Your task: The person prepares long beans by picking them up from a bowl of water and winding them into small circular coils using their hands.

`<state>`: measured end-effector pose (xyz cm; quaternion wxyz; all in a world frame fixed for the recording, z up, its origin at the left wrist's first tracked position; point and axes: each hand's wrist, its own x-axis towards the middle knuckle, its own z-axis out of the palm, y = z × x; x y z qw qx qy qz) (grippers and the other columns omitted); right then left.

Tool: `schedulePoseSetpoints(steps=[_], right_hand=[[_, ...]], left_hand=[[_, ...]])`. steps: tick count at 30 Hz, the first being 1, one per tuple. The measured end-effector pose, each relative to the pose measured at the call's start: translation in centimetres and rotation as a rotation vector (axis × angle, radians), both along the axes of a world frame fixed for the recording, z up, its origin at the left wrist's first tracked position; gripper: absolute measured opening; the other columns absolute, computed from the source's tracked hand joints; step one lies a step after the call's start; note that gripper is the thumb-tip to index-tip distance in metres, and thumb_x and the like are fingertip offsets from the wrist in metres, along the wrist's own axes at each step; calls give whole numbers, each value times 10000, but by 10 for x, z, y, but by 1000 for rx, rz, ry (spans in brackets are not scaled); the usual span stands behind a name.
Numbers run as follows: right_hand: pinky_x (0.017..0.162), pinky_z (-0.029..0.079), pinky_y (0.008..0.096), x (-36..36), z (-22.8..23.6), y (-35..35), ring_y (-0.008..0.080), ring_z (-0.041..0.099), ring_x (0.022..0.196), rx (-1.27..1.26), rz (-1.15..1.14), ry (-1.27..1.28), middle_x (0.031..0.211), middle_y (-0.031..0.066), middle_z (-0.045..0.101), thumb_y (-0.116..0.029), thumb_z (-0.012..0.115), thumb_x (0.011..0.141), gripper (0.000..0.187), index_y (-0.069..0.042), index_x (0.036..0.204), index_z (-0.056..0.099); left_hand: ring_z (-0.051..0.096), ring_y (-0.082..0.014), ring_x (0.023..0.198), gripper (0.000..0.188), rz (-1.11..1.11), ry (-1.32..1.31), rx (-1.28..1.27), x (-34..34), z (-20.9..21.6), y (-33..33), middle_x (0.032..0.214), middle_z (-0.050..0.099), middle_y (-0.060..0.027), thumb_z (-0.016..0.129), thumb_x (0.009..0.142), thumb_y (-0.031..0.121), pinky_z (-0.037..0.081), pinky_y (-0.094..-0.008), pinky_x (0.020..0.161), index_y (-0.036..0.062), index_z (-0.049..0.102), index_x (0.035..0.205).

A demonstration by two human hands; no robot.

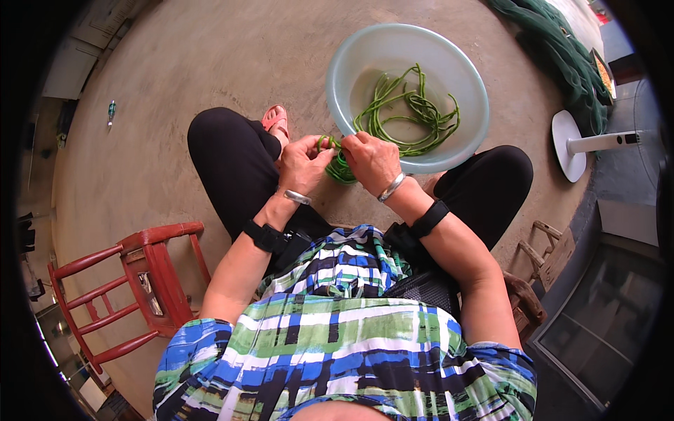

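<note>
green bean [326,143] — pinched in both hands [302,168] [373,163], their fingers curled nearly closed.

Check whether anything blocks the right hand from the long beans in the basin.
Only the near rim of the basin, partly hidden by the right hand, stands before the long beans inside. Nothing visible covers them from above.

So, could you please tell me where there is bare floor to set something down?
The widest bare floor lies between the red chair, the left knee and the small green-and-white object. Another patch lies between the sandal and the basin. It is crowded by the basin's near rim, where the left hand and right hand hold long green beans.
</note>
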<state>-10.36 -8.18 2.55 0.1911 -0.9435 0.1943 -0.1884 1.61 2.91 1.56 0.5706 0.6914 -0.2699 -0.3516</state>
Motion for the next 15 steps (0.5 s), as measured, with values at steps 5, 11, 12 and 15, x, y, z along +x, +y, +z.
schedulePoseSetpoints(steps=[5,11,12,15], right_hand=[[609,498,373,1,-5,0,241,611,793,1,-14,41,842,74,556,-138,568,757,62,-116,772,624],[627,491,374,-5,6,-11,269,609,747,154,-29,65,814,62,584,-146,626,761,106,-126,860,660],[638,488,381,-6,8,-11,281,606,750,189,-45,48,818,66,583,-140,638,757,119,-124,873,660],[639,489,382,-5,7,-10,279,607,755,213,12,-46,824,68,588,-130,645,748,129,-124,876,659]], left_hand=[[547,-23,691,127,90,-142,-37,-2,-2,1,804,605,21,625,801,-12,465,-159,640,-32,632,926],[532,-12,681,84,-5,-159,12,-1,-6,2,786,600,28,627,796,-13,446,-156,611,-29,622,878],[530,-11,679,79,-25,-160,25,-2,-5,3,781,598,31,628,796,-10,440,-156,601,-26,621,873],[530,-13,675,82,-78,-177,16,-5,-3,1,777,597,31,629,792,-5,434,-162,589,-25,622,871]])
